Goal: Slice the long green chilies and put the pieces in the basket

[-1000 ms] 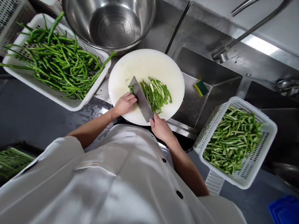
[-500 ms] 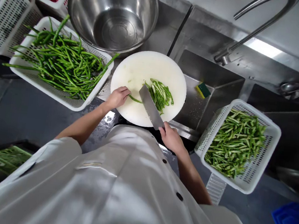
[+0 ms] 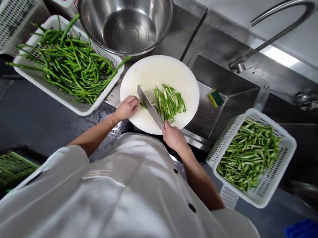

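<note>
Nearest, the right hand [image 3: 173,136] is closed around the grip of a cleaver [image 3: 150,107], and the left hand [image 3: 127,107] seems to pinch 1 green pod [image 3: 142,104] on the round white board [image 3: 162,67], its short visible end pointing right at the blade, long axis crosswise with a slight slant toward the body. Right of the blade lies a pile of cut strips [image 3: 169,101], and the right-hand basket [image 3: 222,140] holds many more. Farther off, the left-hand basket [image 3: 105,93] is heaped with whole pods [image 3: 78,66], so much looks uncut.

The cutting board [image 3: 159,69] carries sliced chili peppers [image 3: 169,102], with the cleaver [image 3: 150,107] left of them. The whole-pepper basket [image 3: 49,89] stands left, the bowl [image 3: 129,30] behind-left. Right of the board are the sink [image 3: 199,118], containing a sponge [image 3: 216,98], and the cut-pepper basket [image 3: 279,174].
</note>
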Tool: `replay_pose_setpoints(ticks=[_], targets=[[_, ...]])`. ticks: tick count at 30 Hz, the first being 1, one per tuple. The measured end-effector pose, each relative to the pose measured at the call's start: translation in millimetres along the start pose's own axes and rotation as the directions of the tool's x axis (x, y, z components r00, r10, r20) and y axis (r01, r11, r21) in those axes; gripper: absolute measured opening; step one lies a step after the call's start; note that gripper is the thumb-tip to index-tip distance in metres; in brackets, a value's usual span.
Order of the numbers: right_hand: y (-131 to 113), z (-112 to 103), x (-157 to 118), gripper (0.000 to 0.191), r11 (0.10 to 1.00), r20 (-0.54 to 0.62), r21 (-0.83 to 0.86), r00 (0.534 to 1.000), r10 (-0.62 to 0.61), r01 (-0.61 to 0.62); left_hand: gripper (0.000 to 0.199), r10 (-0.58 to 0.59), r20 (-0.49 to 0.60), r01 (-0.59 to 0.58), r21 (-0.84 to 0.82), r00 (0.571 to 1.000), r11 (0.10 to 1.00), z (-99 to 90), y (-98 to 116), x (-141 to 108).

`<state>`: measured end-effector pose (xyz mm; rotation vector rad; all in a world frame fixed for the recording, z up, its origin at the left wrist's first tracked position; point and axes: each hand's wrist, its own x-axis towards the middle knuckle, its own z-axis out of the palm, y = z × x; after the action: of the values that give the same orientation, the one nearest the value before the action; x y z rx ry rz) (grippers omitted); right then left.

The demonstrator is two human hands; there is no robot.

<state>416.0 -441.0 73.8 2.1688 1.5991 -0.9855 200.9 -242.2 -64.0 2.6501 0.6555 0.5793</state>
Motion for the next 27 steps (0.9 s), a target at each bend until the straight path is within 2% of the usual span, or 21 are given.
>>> replay_pose_setpoints(ticks=[3,6,12,17,23,27], targets=[[11.5,4.0,-4.3,0.047,0.999,-0.007,0.047,1.000,0.010,-0.010,0.023,-0.112,-0.076,0.105,-0.089,0.991,0.990,-3.4,5.4,-9.1],[15.7,2.7,-17.3,0.046,0.999,-0.001,0.045,1.000,0.030,-0.030,0.026,-0.204,-0.069,0.196,-0.105,0.977,0.975,-2.5,11.8,-15.0],[-2.6,-14.0,-33.4,0.042,0.998,-0.002,-0.066,1.000,0.008,-0.008,0.034,-0.128,-0.017,0.126,-0.083,0.992,0.989,5.8,9.5,-17.1],[-10.9,-21.3,-35.5,0.043,0.996,-0.040,-0.089,0.999,0.014,-0.017,0.036,-0.109,-0.032,0.108,-0.050,0.993,0.993,4.1,6.5,-17.3],[-25.7,-6.4,-13.9,0.045,1.000,-0.003,0.009,1.000,-0.020,0.020,0.034,-0.068,-0.038,0.067,-0.038,0.997,0.997,5.5,11.9,-18.0],[-20.8,4.6,-10.0,0.044,0.996,-0.051,0.093,0.999,-0.010,0.015,0.032,-0.133,-0.051,0.132,-0.024,0.990,0.991,4.6,-2.2,-8.3]])
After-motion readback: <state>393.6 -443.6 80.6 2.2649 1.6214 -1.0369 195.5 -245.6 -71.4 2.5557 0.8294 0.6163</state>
